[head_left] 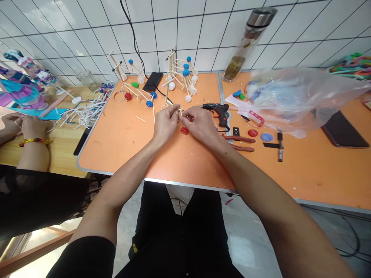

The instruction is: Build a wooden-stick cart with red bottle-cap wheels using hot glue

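- The left hand (166, 121) and right hand (199, 122) each have their grip closed on a wooden-stick piece (181, 111), above the orange counter (116, 143).
- Pinch lightly but steadily; sticks this thin would probably snap if squeezed hard.
- A glue gun (222, 114) lies beside the right hand.
- Behind the counter stands a white tiled wall (98, 31); below lies pale floor (240, 235).

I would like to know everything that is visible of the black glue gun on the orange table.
The black, plastic-looking glue gun has an orange trigger and a small red mark on its grip. It lies on the orange tabletop, nozzle towards the picture's left, just beyond the person's bare right hand. A black cord seems to leave its grip.
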Tool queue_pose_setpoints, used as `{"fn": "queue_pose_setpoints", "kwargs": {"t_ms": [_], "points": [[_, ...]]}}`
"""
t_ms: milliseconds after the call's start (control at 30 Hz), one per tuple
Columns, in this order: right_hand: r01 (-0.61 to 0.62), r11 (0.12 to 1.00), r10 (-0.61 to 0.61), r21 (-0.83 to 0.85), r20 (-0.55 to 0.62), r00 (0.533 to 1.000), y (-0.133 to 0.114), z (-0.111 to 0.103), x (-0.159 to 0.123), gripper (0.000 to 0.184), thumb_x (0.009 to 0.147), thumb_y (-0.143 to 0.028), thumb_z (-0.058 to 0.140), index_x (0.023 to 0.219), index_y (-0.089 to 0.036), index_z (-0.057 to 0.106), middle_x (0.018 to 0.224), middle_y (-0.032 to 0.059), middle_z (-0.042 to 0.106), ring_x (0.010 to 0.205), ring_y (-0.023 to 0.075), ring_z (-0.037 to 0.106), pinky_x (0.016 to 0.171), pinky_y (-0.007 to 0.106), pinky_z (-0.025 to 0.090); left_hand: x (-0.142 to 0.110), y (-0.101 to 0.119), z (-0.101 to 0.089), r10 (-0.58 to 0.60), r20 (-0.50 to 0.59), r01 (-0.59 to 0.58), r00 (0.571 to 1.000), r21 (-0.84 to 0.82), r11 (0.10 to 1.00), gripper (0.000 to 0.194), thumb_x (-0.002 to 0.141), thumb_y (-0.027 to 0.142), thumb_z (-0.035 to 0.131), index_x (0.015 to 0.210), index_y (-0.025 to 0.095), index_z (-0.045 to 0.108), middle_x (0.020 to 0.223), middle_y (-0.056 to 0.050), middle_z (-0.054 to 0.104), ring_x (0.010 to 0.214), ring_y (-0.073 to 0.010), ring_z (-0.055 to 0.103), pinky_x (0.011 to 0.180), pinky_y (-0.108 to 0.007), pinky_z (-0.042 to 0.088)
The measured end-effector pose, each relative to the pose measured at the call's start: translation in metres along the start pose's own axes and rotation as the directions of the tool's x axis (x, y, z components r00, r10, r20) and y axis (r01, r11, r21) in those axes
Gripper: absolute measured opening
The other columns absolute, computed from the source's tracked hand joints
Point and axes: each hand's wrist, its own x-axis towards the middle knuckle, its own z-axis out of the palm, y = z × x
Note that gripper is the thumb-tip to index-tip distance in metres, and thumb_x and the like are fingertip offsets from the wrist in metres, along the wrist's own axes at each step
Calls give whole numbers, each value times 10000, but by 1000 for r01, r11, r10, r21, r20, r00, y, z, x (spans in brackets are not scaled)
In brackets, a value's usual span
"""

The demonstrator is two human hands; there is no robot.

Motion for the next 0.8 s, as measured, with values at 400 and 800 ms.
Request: {"fn": "queue_pose_setpoints", "kwargs": {"t_ms": [400, 800], "points": [[-40, 999, 40, 21, 3, 999, -2, 0, 0, 101, 1026, -215, 791, 932, -234, 824, 980, 83, 900, 918, 289, 790, 887, 415, 523, -1, 8, -3, -12, -26, 13, 1000, 27, 1000, 430, 1087, 37, 696, 1333, 239, 985, 1273, -69, 980, 1217, -257, 955, 1110, -402, 788], [-59, 990, 63, 131, -29, 998, 0, 2, -2, 188, 1047, -323, 810, 1211, -238, 775, 1204, 117, 921, 933, 289, 812, 913, 424, 581, -1, 12, -6, 0, -30, 2, 1000, 42, 999, 437, 1032, 19, 693, 1244, 240, 1004, 1194, -62, 976, 1095, -233, 927, 1046, -378, 770]]}}
